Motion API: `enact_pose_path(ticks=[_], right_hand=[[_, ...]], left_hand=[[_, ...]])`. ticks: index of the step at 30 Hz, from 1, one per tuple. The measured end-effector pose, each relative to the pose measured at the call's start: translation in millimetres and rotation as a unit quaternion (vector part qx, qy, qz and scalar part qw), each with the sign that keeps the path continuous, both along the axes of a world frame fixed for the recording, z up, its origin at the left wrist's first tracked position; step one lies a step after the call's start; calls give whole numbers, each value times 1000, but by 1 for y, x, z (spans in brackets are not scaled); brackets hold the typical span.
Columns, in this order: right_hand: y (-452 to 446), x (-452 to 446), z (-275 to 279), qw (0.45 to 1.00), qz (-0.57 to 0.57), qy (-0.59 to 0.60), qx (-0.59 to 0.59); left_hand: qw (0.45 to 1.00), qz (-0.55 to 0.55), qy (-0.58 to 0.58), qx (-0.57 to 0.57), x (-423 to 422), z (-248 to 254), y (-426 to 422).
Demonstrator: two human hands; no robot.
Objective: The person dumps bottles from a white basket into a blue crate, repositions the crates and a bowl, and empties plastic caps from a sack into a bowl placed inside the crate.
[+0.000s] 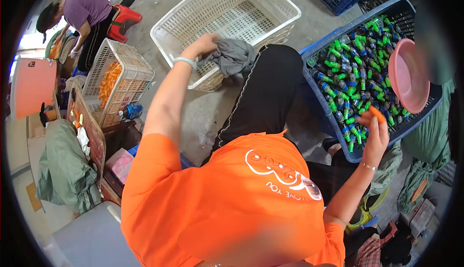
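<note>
– Left hand point(206, 44), what's it doing?
– Clutching a grey cloth point(233, 57) at twelve o'clock; soft and light, I'd guess, so grab a bunched fold.
– Right hand point(376, 132)?
– Three o'clock, fingers loosely bent; can't tell whether they pinch the orange bit point(377, 114)

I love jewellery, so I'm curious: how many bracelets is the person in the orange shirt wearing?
2 visible: a pale bangle behind the left hand, and a silvery bracelet behind the right hand. None seems hidden.
</note>
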State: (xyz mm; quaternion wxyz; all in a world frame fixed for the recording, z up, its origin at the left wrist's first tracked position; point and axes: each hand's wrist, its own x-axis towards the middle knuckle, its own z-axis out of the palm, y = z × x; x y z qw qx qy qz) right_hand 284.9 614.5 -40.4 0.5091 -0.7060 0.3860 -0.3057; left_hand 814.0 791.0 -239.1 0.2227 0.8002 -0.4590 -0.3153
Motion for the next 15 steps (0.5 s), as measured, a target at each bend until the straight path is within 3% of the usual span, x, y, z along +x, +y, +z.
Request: enact_pose_path(ticks=[2, 3, 7, 9, 11, 15], right_hand=[[11, -25, -14, 998, -60, -14, 30], [16, -39, -20, 998, -60, -14, 31], [28, -91, -37, 985, -169, -6, 28], [31, -109, -45, 974, -224, -12, 18], [45, -132, -51, 956, -294, -16, -2], [46, -129, -71, 951, -302, 20, -62]], left_hand=[[987, 83, -78, 117, 2, -33, 6], [987, 83, -77, 118, 1, -45, 11], [993, 55, -90, 55, -8, -79, 16], [982, 145, -69, -95, -8, -87, 17], [986, 141, -56, -67, -38, -43, 13], [962, 215, 15, -170, -41, -38, -3]])
